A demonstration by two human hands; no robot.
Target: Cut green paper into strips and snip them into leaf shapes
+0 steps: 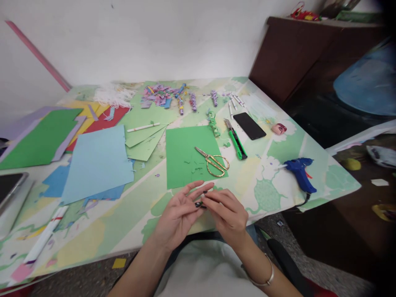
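Above the table's front edge, my left hand is turned palm up, its thumb pressed toward the index finger while the other fingers stretch out. My right hand meets it with thumb and fingers pinched together. Whatever sits between the fingertips is tiny and mostly hidden, so I cannot make it out. Just beyond my hands lies a green paper sheet with small green snippets on it. Gold-handled scissors rest on its right part with the blades partly apart. A green box cutter lies farther right.
A phone, a blue glue gun and a pink sharpener-like object are at right. Light blue paper, a white marker and green paper lie left. Paper scraps and rolled paper figures sit at the back.
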